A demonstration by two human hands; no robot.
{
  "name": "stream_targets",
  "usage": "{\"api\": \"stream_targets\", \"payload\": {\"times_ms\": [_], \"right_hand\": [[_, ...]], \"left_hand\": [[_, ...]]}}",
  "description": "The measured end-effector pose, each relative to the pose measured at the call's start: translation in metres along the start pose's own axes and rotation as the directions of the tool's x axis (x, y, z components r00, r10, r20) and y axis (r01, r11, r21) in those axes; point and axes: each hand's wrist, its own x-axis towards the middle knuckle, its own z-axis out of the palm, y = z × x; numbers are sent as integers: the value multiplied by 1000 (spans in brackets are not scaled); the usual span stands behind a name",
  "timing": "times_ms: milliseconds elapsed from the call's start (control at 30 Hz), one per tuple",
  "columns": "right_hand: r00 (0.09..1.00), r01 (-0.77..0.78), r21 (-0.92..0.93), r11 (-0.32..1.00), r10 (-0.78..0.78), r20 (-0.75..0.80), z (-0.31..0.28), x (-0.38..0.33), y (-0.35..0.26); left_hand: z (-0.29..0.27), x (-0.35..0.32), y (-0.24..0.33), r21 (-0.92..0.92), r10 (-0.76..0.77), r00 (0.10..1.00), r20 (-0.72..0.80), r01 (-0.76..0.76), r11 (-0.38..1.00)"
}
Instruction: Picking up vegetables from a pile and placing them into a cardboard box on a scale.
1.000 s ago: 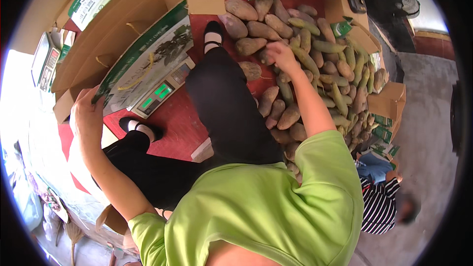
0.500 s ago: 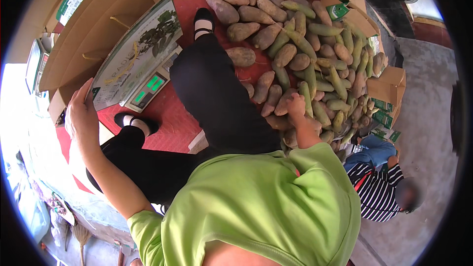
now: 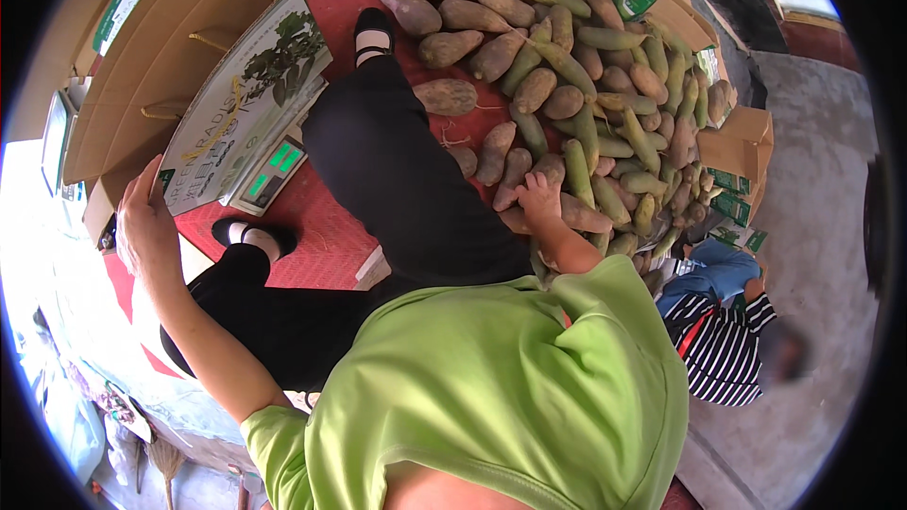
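My left hand (image 3: 146,231) is closed on the near corner of an upturned-flap cardboard box (image 3: 250,99), whose white printed panel faces me. The box stands on a digital scale (image 3: 269,175) with a green-lit display. On the right my right hand (image 3: 540,200) lies over the near left edge of a big heap of radishes (image 3: 562,66), fingers a little apart and touching them. One reddish-brown radish (image 3: 584,215) lies just right of that hand, and another radish (image 3: 513,175) is by its fingertips. Hardly any of what lies under the palm shows.
My black-trousered leg (image 3: 416,179) crosses between box and heap, its shoe (image 3: 374,33) on the red mat (image 3: 331,236). Cut cardboard boxes (image 3: 737,146) edge the heap's right side. Beyond them a person in a striped shirt (image 3: 723,349) is at the lower right.
My right hand has shifted slightly left over the heap, baring a reddish-brown radish beside it. My left hand keeps its hold on the box. The whole view has shifted a little.
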Motion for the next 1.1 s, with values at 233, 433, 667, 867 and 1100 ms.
{"api": "stream_targets", "payload": {"times_ms": [233, 433, 667, 867, 1100], "right_hand": [[990, 126, 26, 992, -127, 54, -31, -1, 5], [976, -91, 356, 930, 154, -154, -41, 22, 30], [870, -101, 680, 726, 396, -294, -30, 40, 83], [826, 133, 954, 270, 502, -257, -95, 66, 110], [576, 755, 653, 56, 418, -702, -349, 61, 36]], "left_hand": [[-3, -3, 3, 12, -33, 999, -10, 33, 999], [-8, -3, 11, 72, -107, 993, 49, 103, 992], [-22, -6, 27, 33, -123, 990, 64, 121, 992], [-17, -6, 12, 19, -81, 996, 40, 80, 997], [-14, -6, 16, 61, -92, 996, -1, 92, 994]]}}
